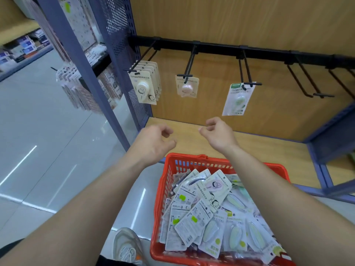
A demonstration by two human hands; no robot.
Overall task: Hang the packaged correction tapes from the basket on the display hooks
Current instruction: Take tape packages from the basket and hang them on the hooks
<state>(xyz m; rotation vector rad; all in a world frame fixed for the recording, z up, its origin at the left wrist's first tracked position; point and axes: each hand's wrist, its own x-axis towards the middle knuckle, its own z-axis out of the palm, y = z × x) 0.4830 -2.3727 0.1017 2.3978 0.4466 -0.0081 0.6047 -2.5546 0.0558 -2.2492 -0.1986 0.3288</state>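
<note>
A red basket (162, 191) full of several packaged correction tapes (209, 214) sits on the floor in front of me. Black display hooks hang from a black rail (217, 47) on the wooden back panel. The left hook (134, 68) carries several cream packs (144, 85), the middle hook (189, 63) a pink pack (187, 87), and the third hook (247, 73) a green pack (238, 98). My left hand (153, 142) and my right hand (219, 134) hover above the basket's far rim and below the hooks, fingers loosely curled, holding nothing.
Bare hooks (307, 81) stick out further right on the rail. A wooden shelf board (259, 148) lies under the hooks. A blue perforated upright (119, 54) stands at left, with other hanging goods (76, 89) beyond it. My shoe (126, 246) is beside the basket on the glossy floor.
</note>
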